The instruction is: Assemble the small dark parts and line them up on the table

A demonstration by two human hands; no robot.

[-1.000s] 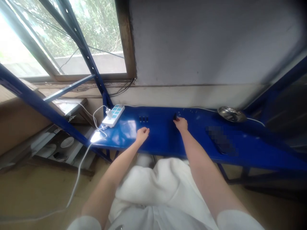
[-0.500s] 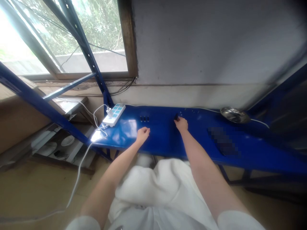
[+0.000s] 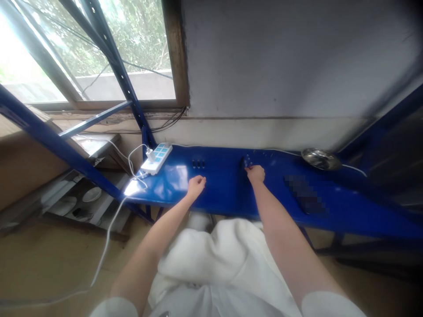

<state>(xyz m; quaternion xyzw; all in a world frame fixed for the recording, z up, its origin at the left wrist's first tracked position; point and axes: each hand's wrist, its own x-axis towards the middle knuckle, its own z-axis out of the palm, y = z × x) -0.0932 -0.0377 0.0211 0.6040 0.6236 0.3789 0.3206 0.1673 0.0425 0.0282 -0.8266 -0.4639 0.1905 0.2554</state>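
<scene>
My left hand (image 3: pixel 197 186) rests low over the blue table (image 3: pixel 220 176) with its fingers curled and pressed together; whatever may be in them is hidden. Beyond it stand three small dark pieces (image 3: pixel 198 164) in a short row. My right hand (image 3: pixel 256 174) reaches to the table with thumb and forefinger pinched. Its fingertips are at the near edge of a cluster of small clear pieces (image 3: pixel 247 160), and what they grip is too small to make out. Just left of those fingertips is a small black object (image 3: pixel 242 162), its kind unclear.
A white power strip (image 3: pixel 157 158) with a plugged-in charger lies at the table's left end. On the right are a shiny metal bowl-like object (image 3: pixel 321 159) and a blurred-out dark flat object (image 3: pixel 306 193). Tiny bits (image 3: pixel 267 154) lie near the wall. A blue metal frame (image 3: pixel 125 79) rises at left.
My right hand has shifted a little to the right and toward me, off the small black object, uncovering more of the clear pieces. My left hand has stayed almost still.
</scene>
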